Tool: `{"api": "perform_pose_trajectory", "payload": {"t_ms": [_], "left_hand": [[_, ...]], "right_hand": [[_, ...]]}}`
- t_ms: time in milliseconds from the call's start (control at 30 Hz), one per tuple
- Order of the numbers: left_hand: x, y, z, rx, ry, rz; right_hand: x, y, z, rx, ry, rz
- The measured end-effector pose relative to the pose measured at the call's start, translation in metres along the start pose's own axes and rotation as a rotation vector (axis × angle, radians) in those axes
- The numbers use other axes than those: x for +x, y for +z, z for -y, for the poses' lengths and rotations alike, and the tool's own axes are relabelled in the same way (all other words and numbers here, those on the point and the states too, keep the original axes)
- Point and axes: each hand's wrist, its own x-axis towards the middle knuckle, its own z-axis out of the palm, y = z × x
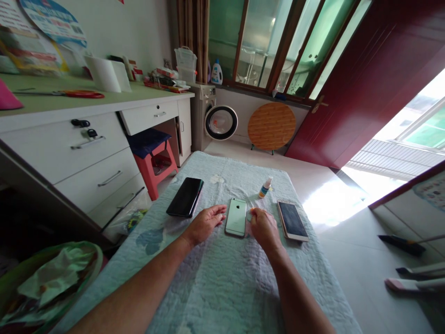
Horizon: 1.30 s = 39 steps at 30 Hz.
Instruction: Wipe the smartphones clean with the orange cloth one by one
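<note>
A smartphone (237,218) lies face down on the cloth-covered table, its pale back with a dark apple logo turned up. Just left of it rests my left hand (208,221), fingers loosely stretched toward the phone's edge and nothing seen in them. On the other side my right hand (264,227) has its fingers curled in, close to the phone's right edge. A small orange spot shows at its fingertips; I cannot make out what it is. Beyond that hand stands a small spray bottle (264,188) with a blue and orange label.
A black-screened phone or tablet (186,196) lies at the left, and a gold-framed smartphone (292,220) at the right. The quilted cloth (222,287) covers the table. A red stool (156,162), a waste basket (99,253) and a white desk (93,160) stand left.
</note>
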Motion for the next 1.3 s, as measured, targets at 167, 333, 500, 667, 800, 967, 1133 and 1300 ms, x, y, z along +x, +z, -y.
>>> {"api": "perform_pose_trajectory", "payload": {"t_ms": [167,333,500,667,800,967,1133,1300], "left_hand": [[-0.001,0.0,-0.002,-0.127,-0.044,0.005],[-0.002,0.0,-0.005,-0.214,-0.065,0.043],[0.0,-0.001,0.0,-0.265,-0.062,0.07],[0.0,-0.002,0.001,-0.269,-0.064,0.086],[0.0,-0.002,0.0,-0.255,-0.074,0.089],[0.0,-0.002,-0.002,-0.255,-0.086,0.091],[-0.001,-0.003,-0.004,-0.263,-0.114,0.096],[-0.001,-0.003,-0.006,-0.295,-0.121,0.126]], "right_hand": [[-0.001,-0.002,0.0,-0.001,0.003,-0.012],[-0.003,0.005,0.006,0.109,0.002,0.018],[-0.002,0.013,0.008,0.186,0.025,0.021],[-0.001,0.016,0.004,0.335,0.074,0.009],[0.004,0.024,-0.004,0.531,0.125,0.006],[0.005,0.029,-0.003,0.935,0.259,0.078],[-0.002,0.025,0.013,1.27,0.254,0.14],[-0.005,0.029,0.021,1.291,0.134,0.144]]}}
